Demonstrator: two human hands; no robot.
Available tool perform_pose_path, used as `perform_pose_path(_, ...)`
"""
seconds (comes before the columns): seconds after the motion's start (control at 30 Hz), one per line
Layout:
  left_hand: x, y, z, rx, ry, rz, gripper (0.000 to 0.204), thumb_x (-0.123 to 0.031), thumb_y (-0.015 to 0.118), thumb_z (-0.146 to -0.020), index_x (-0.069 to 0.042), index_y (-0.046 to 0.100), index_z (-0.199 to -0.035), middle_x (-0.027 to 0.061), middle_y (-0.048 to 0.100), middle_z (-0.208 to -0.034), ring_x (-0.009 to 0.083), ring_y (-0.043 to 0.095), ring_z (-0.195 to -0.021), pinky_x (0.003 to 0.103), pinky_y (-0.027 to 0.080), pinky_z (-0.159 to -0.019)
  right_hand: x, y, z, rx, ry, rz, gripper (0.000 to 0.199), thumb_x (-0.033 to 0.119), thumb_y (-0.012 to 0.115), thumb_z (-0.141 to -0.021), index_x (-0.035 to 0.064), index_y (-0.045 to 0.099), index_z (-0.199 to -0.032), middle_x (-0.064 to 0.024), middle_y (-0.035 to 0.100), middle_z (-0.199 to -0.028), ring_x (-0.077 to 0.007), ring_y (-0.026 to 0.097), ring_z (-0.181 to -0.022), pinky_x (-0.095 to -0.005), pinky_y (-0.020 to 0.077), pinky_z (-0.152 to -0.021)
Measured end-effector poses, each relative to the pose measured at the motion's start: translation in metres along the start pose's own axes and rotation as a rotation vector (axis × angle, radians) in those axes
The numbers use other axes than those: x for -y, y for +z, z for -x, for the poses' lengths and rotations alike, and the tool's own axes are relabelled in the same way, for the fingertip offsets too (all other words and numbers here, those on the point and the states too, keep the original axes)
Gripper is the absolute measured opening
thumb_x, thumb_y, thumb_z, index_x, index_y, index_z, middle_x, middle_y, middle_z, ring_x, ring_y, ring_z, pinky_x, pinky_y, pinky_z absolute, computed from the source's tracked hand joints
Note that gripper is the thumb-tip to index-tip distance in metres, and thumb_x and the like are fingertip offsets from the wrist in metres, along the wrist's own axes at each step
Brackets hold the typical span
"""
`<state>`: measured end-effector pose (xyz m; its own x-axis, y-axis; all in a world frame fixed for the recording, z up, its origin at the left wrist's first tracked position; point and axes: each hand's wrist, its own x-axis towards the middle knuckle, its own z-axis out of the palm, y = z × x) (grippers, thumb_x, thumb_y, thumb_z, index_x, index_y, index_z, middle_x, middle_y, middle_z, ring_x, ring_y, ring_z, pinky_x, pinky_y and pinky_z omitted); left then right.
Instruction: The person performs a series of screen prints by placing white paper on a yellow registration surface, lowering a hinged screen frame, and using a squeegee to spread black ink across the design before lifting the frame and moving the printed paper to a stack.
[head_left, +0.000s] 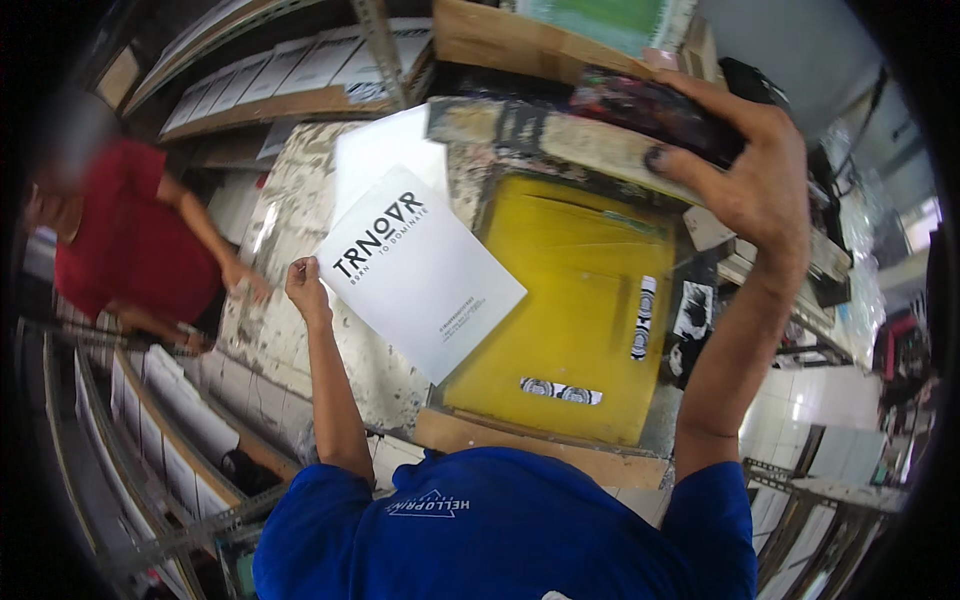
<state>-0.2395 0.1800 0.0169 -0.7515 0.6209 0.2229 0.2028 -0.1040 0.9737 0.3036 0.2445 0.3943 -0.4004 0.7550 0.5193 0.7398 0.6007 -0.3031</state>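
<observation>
My left hand [309, 287] pinches the left edge of a white paper sheet [430, 275] with black print. The sheet is tilted and overlaps the left side of a yellow printing board [570, 260]. Two strips with black-and-white ring patterns lie on the board, one near its front edge and one near its right edge. At the far right my right hand [745, 160] is wrapped round an ink-stained screen-printing frame [590, 140], its thumb on the near side. Dark ink smears cover the part of the frame under the palm. More white paper [385, 150] lies beyond the printed sheet.
A person in a red shirt [140, 230] stands at the left, one hand by the paint-spotted table [275, 290]. Racks of white sheets [300, 70] are at the far left, with another rack [160, 410] at the near left. A green-meshed screen [600, 22] stands behind.
</observation>
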Motion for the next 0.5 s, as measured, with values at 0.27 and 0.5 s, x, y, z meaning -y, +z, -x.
perform_pose_path(0.27, 0.036, -0.145, -0.028, -0.409, -0.029, -0.426, 0.015, -0.009, 0.068, -0.096, 0.004, 0.067, -0.104, 0.0126, 0.070, -0.096, 0.0214, 0.064, -0.084, 0.032, 0.050, -0.079, -0.016, 0.008, 0.000, 0.057, 0.039, -0.172, 0.060, 0.017, 0.086, -0.076, 0.0037, 0.069, -0.132, -0.0159, 0.075, -0.113, -0.0217, 0.071, -0.104, -0.0349, 0.0523, -0.100)
perform_pose_path(0.5, -0.002, 0.021, -0.005, -0.181, 0.605, -0.637, 0.033, -0.013, 0.082, -0.085, 0.001, 0.072, -0.113, 0.0165, 0.073, -0.112, 0.0341, 0.066, -0.107, 0.042, 0.050, -0.096, -0.019, 0.012, 0.003, -0.037, -0.049, -0.113, 0.059, 0.036, 0.089, -0.075, 0.0137, 0.074, -0.127, -0.0142, 0.079, -0.100, -0.0220, 0.077, -0.088, -0.0363, 0.0595, -0.084)
